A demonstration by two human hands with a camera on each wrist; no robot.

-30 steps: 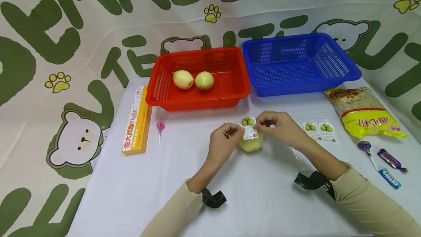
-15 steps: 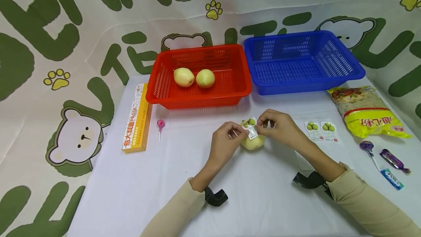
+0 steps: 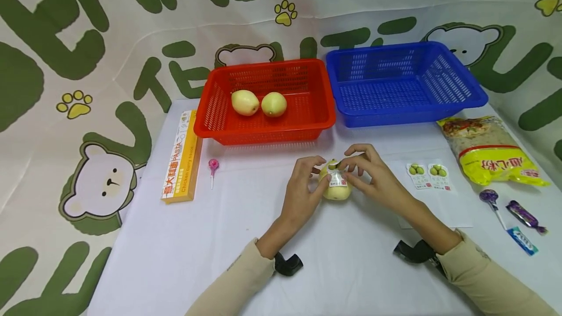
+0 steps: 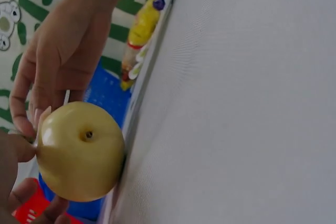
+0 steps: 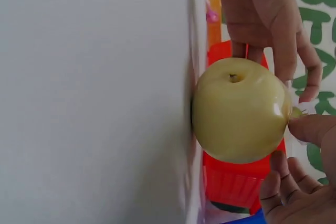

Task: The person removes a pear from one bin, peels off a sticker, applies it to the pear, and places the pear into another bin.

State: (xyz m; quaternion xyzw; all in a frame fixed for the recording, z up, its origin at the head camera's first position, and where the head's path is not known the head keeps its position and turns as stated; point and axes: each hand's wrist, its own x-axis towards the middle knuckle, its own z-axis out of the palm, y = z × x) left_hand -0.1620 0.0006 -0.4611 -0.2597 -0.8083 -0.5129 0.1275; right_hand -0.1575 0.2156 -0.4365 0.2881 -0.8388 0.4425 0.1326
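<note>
A pale yellow-green pear (image 3: 337, 194) stands on the white table between the hands. A white sticker (image 3: 337, 178), printed with small green fruit, lies against its near side; its upper part stands off the fruit. My left hand (image 3: 303, 191) holds the pear from the left, thumb pressing the sticker's edge and fingers curved round the side. My right hand (image 3: 375, 174) has thumb and index finger at the sticker's right and upper edge, pinching it. In the left wrist view the pear (image 4: 81, 153) shows its dimpled end, while the sticker is mostly hidden.
A red basket (image 3: 263, 135) with two pears (image 3: 259, 104) stands behind, beside a blue basket (image 3: 412, 116). Right of the hands lies a sheet with two more stickers (image 3: 428, 176). A pasta box (image 3: 182, 160), lollipop (image 3: 213, 165), yellow food bag (image 3: 496, 155) and wrapped sweets (image 3: 527, 216) lie around.
The sticker, stretched between both hands above the pear, has come down onto its near side. My left fingers have spread round the pear; my right fingers have opened slightly.
</note>
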